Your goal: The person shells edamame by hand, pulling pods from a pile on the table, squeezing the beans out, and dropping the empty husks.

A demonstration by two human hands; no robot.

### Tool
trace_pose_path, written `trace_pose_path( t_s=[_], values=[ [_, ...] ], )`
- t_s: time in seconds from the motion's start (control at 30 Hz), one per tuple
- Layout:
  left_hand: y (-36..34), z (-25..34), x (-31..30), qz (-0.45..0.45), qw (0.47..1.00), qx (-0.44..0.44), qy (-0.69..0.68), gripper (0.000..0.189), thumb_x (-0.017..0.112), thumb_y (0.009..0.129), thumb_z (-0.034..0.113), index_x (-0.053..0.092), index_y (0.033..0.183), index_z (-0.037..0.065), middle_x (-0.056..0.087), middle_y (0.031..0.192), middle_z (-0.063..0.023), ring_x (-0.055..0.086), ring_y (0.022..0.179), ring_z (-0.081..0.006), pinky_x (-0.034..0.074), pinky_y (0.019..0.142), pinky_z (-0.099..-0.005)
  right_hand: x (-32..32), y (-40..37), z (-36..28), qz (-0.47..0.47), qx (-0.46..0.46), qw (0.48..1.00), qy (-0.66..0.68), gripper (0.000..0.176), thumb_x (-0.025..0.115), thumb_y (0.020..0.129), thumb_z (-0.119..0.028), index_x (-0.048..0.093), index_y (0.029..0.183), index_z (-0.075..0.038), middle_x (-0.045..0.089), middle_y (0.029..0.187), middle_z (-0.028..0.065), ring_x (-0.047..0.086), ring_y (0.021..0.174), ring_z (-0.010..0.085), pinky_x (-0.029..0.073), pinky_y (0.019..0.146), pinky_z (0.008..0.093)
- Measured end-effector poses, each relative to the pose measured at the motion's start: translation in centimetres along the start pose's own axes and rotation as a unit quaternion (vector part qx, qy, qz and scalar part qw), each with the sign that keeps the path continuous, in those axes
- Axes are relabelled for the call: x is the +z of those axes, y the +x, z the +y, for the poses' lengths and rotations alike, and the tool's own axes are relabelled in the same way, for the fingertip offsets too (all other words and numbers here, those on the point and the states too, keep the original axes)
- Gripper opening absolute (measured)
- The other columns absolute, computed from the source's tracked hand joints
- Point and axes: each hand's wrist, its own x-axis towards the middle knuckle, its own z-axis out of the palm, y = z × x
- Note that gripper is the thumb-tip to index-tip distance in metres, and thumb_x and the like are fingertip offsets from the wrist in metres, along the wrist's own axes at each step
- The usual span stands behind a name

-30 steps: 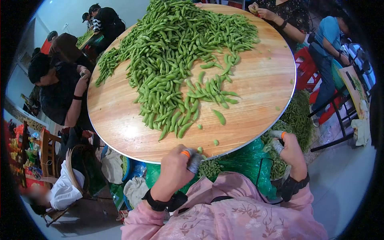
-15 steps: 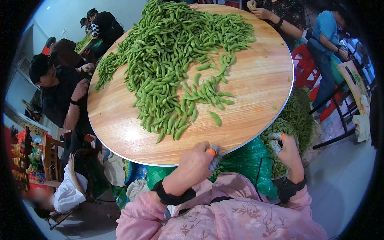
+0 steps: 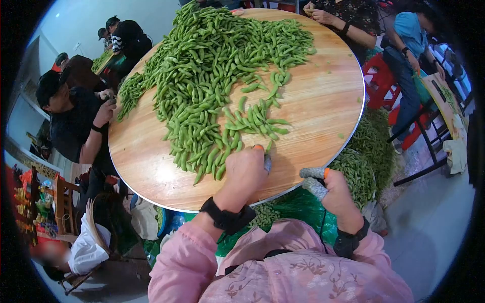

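A big heap of green edamame pods (image 3: 212,76) covers the round wooden table (image 3: 323,101). My left hand (image 3: 245,171) reaches over the near edge, its fingers curled down on a single pod (image 3: 269,146) at the heap's near side; most of that pod is hidden under the hand. An orange tip and grey wrap cover its fingers. My right hand (image 3: 333,189) hovers at the table's rim to the right, with grey finger sleeves and an orange tip. Its thumb and forefinger are apart with nothing between them. Both wrists wear black bands.
A green bag of pods (image 3: 356,169) sits below the table's right edge. Other people sit around the table: one in black at the left (image 3: 76,121), hands at the far right (image 3: 328,17), one in blue (image 3: 411,35). Red stools (image 3: 379,83) stand to the right.
My left hand moved up from below the table's edge onto the tabletop and came down on the lone pod. My right hand rose from the bag toward the rim.
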Motion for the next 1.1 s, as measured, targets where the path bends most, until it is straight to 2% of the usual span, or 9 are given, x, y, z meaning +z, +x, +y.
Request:
trace_pose_path(
  t_s=[0.1,0.17,0.27,0.33,0.4,0.53,0.63,0.7,1.1],
  values=[
    [-2.4,0.4,-1.0,0.024,0.999,0.035,-0.031,0.019,0.057,0.071,0.023,0.056,0.069,0.005,0.057,0.063,-0.0150,0.056,0.056,-0.0308,0.044,0.049,-0.0381,1.2,0.7,-0.2,-0.021,0.042,0.988,0.146,0.029,0.058,0.077,-0.006,0.054,0.105,0.002,0.060,0.082,0.0063,0.056,0.070,0.0111,0.045,0.064,0.0226],
    [-4.4,1.0,-1.7,0.023,0.996,0.078,-0.044,0.017,0.059,0.070,0.021,0.056,0.070,0.005,0.057,0.064,-0.0141,0.056,0.056,-0.0301,0.044,0.049,-0.0378,1.6,1.3,-0.5,-0.096,0.159,0.918,0.351,0.030,0.057,0.079,-0.011,0.052,0.108,-0.001,0.059,0.081,0.0042,0.053,0.065,0.0065,0.040,0.054,0.0169],
    [-6.2,1.4,-2.6,0.026,0.987,0.130,-0.093,0.013,0.060,0.070,0.017,0.057,0.074,0.005,0.057,0.069,-0.0136,0.056,0.058,-0.0294,0.045,0.050,-0.0359,2.2,1.9,-1.5,-0.140,0.175,0.883,0.413,0.025,0.057,0.080,-0.016,0.056,0.101,-0.003,0.058,0.076,0.0013,0.050,0.059,0.0033,0.034,0.047,0.0136],
    [-6.7,1.4,-3.1,0.028,0.982,0.138,-0.130,0.012,0.060,0.070,0.014,0.058,0.077,0.004,0.057,0.071,-0.0140,0.057,0.060,-0.0294,0.045,0.051,-0.0344,2.0,1.7,-2.0,-0.145,0.163,0.891,0.398,0.022,0.058,0.080,-0.016,0.058,0.097,-0.003,0.058,0.073,0.0003,0.050,0.059,0.0031,0.034,0.046,0.0135],
    [-6.8,1.3,-3.4,-0.047,0.961,0.041,-0.268,0.019,0.060,0.068,0.011,0.056,0.085,0.004,0.056,0.071,-0.0146,0.057,0.064,-0.0318,0.044,0.054,-0.0376,2.0,1.5,-2.3,-0.150,0.150,0.900,0.382,0.019,0.058,0.080,-0.017,0.059,0.094,-0.003,0.058,0.071,-0.0007,0.050,0.058,0.0029,0.033,0.046,0.0133],
    [-7.3,0.5,-2.0,-0.099,0.936,0.062,-0.332,0.024,0.061,0.069,0.012,0.055,0.091,0.005,0.056,0.071,-0.0153,0.056,0.064,-0.0337,0.043,0.054,-0.0379,2.4,1.0,-2.5,-0.145,0.120,0.927,0.325,0.019,0.058,0.080,-0.017,0.060,0.093,-0.003,0.058,0.071,-0.0025,0.050,0.059,0.0027,0.035,0.048,0.0144],
    [-7.9,0.6,-2.1,-0.060,0.943,0.053,-0.323,0.026,0.061,0.067,0.010,0.055,0.092,0.005,0.055,0.070,-0.0154,0.056,0.062,-0.0331,0.044,0.052,-0.0386,3.0,0.3,-3.4,-0.129,0.097,0.941,0.297,0.019,0.057,0.081,-0.016,0.060,0.094,-0.003,0.058,0.073,-0.0026,0.048,0.060,0.0022,0.035,0.050,0.0149],
    [-8.4,1.0,-2.7,-0.061,0.981,0.036,-0.179,0.025,0.065,0.066,0.013,0.056,0.088,0.004,0.056,0.071,-0.0156,0.057,0.065,-0.0321,0.045,0.057,-0.0361,3.1,-0.1,-3.8,-0.115,0.095,0.942,0.301,0.019,0.056,0.082,-0.016,0.060,0.095,-0.003,0.057,0.073,-0.0027,0.047,0.060,0.0020,0.035,0.051,0.0152],
    [-8.9,0.7,-1.2,0.112,0.978,0.130,-0.119,0.025,0.066,0.061,0.013,0.055,0.083,0.005,0.056,0.070,-0.0109,0.056,0.060,-0.0280,0.044,0.049,-0.0359,3.2,-0.7,-3.6,-0.143,0.132,0.933,0.302,0.010,0.051,0.082,-0.010,0.059,0.082,-0.004,0.050,0.067,-0.0071,0.037,0.055,0.0011,0.029,0.049,0.0154]
  ],
)
